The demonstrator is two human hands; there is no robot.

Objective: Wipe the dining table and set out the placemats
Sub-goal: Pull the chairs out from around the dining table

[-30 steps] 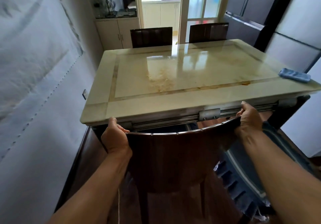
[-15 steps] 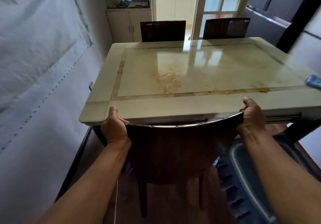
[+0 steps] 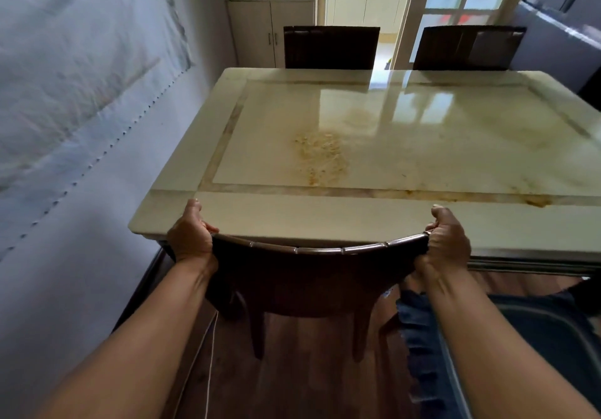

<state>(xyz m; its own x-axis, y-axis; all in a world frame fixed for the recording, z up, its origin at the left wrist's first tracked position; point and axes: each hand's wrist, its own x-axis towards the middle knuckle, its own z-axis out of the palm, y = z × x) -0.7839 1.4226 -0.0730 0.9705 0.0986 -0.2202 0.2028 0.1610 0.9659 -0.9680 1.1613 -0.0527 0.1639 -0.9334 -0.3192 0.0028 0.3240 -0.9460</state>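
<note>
A glossy cream marble dining table (image 3: 422, 158) fills the middle of the view, with a yellowish crumbly stain (image 3: 320, 155) left of its centre and a smaller brown smear (image 3: 536, 202) along the inlaid band at the right. A dark wooden chair (image 3: 312, 275) with a curved, metal-trimmed top rail stands against the table's near edge. My left hand (image 3: 192, 236) grips the rail's left end and my right hand (image 3: 447, 239) grips its right end. No placemats or cloth are in view.
Two dark chairs (image 3: 331, 47) (image 3: 468, 47) stand at the table's far side. A covered wall (image 3: 81, 125) runs close along the left. A cream cabinet (image 3: 270, 31) sits at the back, a blue rug (image 3: 520, 337) lies on the wooden floor at right.
The chair has slid in under the table edge, both hands still on its rail. The view has shifted left, and the blue cloth on the table's right edge has left the frame.
</note>
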